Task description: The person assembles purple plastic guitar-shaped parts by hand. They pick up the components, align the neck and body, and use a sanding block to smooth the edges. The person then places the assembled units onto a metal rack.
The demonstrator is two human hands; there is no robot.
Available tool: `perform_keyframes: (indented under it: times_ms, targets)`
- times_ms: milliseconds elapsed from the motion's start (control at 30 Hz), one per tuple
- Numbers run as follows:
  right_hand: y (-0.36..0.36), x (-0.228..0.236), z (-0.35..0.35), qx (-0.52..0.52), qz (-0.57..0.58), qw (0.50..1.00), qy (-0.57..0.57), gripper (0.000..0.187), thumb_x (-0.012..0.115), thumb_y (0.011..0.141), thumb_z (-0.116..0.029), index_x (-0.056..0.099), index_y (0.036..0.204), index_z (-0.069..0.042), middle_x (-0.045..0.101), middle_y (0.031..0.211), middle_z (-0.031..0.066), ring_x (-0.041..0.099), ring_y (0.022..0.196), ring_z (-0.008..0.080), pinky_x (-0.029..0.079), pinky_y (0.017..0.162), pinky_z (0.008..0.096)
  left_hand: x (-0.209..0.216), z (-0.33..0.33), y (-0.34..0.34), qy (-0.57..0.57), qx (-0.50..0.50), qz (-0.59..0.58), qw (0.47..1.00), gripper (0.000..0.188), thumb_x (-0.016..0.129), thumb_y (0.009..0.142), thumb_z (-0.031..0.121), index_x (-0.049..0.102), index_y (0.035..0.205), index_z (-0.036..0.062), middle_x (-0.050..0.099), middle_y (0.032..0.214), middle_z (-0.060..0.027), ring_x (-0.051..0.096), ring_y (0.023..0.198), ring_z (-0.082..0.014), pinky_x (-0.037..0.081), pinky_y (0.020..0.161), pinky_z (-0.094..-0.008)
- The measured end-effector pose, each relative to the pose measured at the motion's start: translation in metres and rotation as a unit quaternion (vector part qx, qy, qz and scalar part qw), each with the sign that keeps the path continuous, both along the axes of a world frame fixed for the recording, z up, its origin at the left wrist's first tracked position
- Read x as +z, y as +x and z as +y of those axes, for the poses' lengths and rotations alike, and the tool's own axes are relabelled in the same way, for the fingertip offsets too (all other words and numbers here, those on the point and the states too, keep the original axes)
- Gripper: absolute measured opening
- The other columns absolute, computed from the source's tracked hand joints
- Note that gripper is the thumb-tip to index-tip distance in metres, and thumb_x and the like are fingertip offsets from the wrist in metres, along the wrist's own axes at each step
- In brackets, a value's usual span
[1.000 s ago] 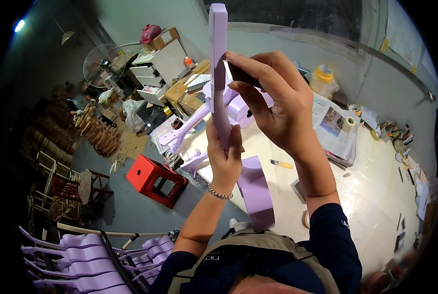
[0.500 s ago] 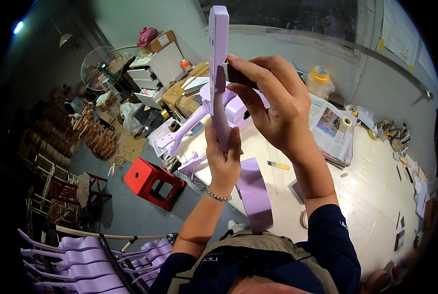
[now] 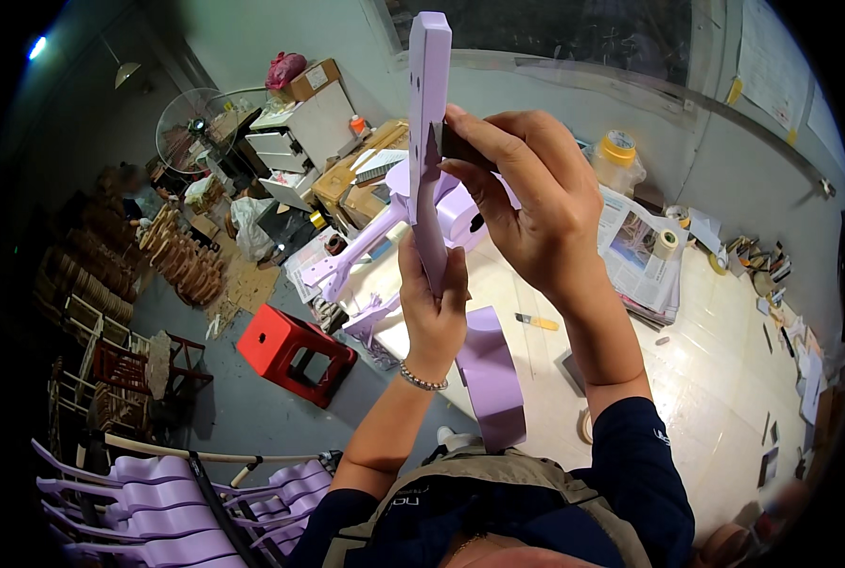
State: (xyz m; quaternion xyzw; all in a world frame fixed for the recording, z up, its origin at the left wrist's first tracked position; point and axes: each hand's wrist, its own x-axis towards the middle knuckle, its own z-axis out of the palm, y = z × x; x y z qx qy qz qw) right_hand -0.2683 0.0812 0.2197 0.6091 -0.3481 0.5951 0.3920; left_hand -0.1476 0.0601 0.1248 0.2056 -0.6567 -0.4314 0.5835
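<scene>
My left hand (image 3: 434, 303) grips the lower part of a long lilac wooden piece (image 3: 428, 114) and holds it upright in front of me. My right hand (image 3: 527, 194) presses a small dark sanding block (image 3: 458, 144) against the piece's right side, about halfway up. Behind the hands a lilac chair frame (image 3: 370, 237) with a round seat lies on the pale worktable (image 3: 725, 360). Another lilac curved part (image 3: 489, 374) rests on the table's near edge below my left wrist.
A red plastic stool (image 3: 295, 352) stands on the floor to the left. Stacked lilac chair parts (image 3: 158, 502) fill the lower left. Newspaper (image 3: 640, 251), tape rolls (image 3: 667, 242) and a jar (image 3: 616, 156) sit on the table. Cardboard boxes (image 3: 356, 185), a fan (image 3: 195, 128) and a white drawer unit (image 3: 295, 142) stand at the back.
My right hand has shifted slightly along the upright lilac piece. My left hand keeps its grip in the same place.
</scene>
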Motion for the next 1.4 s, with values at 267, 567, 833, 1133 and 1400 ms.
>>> perform_keyframes:
  times_ms: [267, 567, 833, 1133, 1400]
  targets:
    - [-0.001, 0.001, 0.001, 0.001, 0.01, 1.0, 0.012, 0.041, 0.073, 0.059, -0.005, 0.063, 0.099, -0.004, 0.055, 0.075, 0.0054, 0.054, 0.065, 0.0212, 0.042, 0.053, 0.0308, -0.001, -0.002, 0.001, -0.012, -0.006, 0.008, 1.0, 0.041, 0.05, 0.088, 0.003, 0.034, 0.126, 0.001, 0.047, 0.068, -0.0006, 0.044, 0.053, -0.0056, 0.037, 0.047, -0.0198]
    - [-0.001, 0.001, 0.008, 0.068, -0.026, 0.994, 0.076, 0.039, 0.073, 0.062, -0.003, 0.064, 0.1, -0.006, 0.058, 0.078, 0.0077, 0.056, 0.067, 0.0217, 0.045, 0.056, 0.0305, -0.001, -0.001, 0.003, -0.034, -0.012, -0.009, 0.999, 0.041, 0.044, 0.091, 0.006, 0.029, 0.129, 0.0013, 0.047, 0.11, -0.0081, 0.043, 0.053, -0.0048, 0.037, 0.046, -0.0187]
    - [-0.001, 0.0, 0.003, 0.04, -0.018, 0.998, 0.034, 0.039, 0.074, 0.06, -0.005, 0.063, 0.098, -0.006, 0.057, 0.076, 0.0069, 0.055, 0.065, 0.023, 0.043, 0.054, 0.0317, 0.001, 0.0, 0.001, -0.015, -0.015, -0.016, 1.0, 0.042, 0.044, 0.091, 0.006, 0.028, 0.13, 0.001, 0.049, 0.091, -0.0052, 0.042, 0.054, -0.0046, 0.036, 0.046, -0.0184]
    - [-0.004, -0.001, -0.001, 0.035, -0.018, 0.999, 0.022, 0.038, 0.073, 0.061, -0.004, 0.063, 0.097, -0.005, 0.057, 0.077, 0.0064, 0.054, 0.065, 0.023, 0.042, 0.054, 0.0316, 0.0, -0.001, 0.0, -0.024, -0.023, -0.008, 0.999, 0.041, 0.044, 0.092, 0.006, 0.029, 0.129, 0.0007, 0.049, 0.098, -0.0064, 0.043, 0.054, -0.0044, 0.037, 0.046, -0.0189]
    - [-0.004, 0.0, 0.0, 0.034, -0.012, 0.999, 0.034, 0.039, 0.073, 0.06, -0.004, 0.063, 0.098, -0.005, 0.057, 0.076, 0.0066, 0.054, 0.064, 0.0233, 0.042, 0.054, 0.0325, -0.003, -0.004, -0.001, -0.034, -0.019, -0.011, 0.999, 0.039, 0.044, 0.091, 0.006, 0.029, 0.128, 0.0004, 0.046, 0.116, -0.0085, 0.043, 0.053, -0.004, 0.037, 0.044, -0.0191]
